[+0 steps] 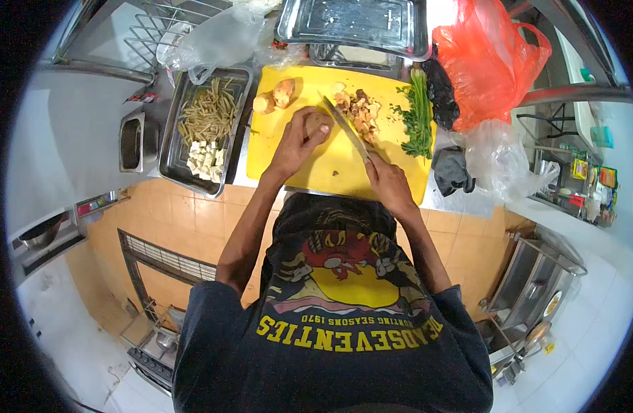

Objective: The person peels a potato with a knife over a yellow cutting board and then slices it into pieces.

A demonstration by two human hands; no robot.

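Note:
My left hand is closed around a round brown potato on the yellow cutting board. In my right hand is the handle of a kitchen knife, its long blade slanting up and left, just right of the potato. Beyond the blade lies a pile of chopped pale and dark brown pieces. Two knobbly, partly pale root pieces rest at the board's upper left. Along its right side is a bunch of leafy green celery.
Left of the board, a metal tray holds cut green beans and white cubes. Another metal tray stands behind. Red, black and clear plastic bags crowd the right side.

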